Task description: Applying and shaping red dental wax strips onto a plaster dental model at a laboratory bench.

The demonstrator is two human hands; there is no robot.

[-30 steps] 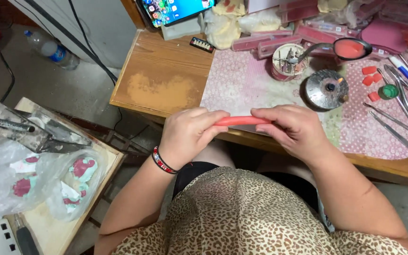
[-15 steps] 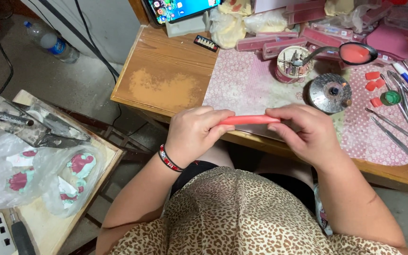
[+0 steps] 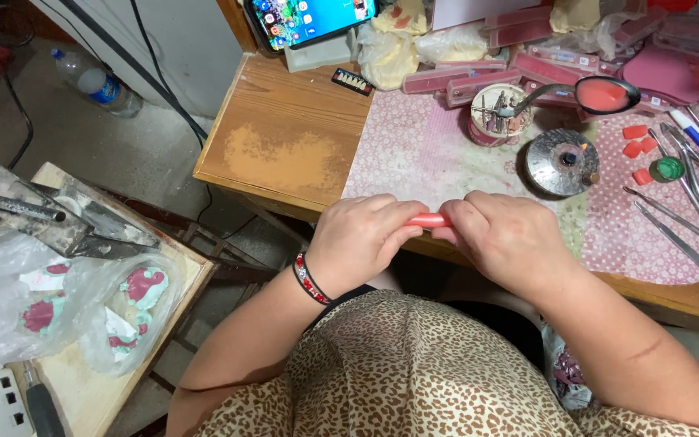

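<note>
Both hands hold a thin pink-red wax strip [image 3: 428, 219] at the near edge of the wooden desk [image 3: 285, 146]. My left hand [image 3: 363, 239], with a beaded bracelet [image 3: 307, 279] on the wrist, pinches the strip's left end. My right hand [image 3: 509, 241] grips its right end; only a short piece shows between the two fists. The hands sit over the front of a floral pink mat [image 3: 430, 154].
On the desk stand a cup of small tools [image 3: 496, 117], a round metal burner [image 3: 562, 162], a ladle with pink wax [image 3: 604, 94], metal instruments [image 3: 673, 226], pink wax bits [image 3: 634, 133] and a phone [image 3: 309, 18]. A side table at left holds plastic bags with dental casts [image 3: 82, 303].
My hands have drawn closer together along the strip, so less of it shows between them. The view has shifted slightly.
</note>
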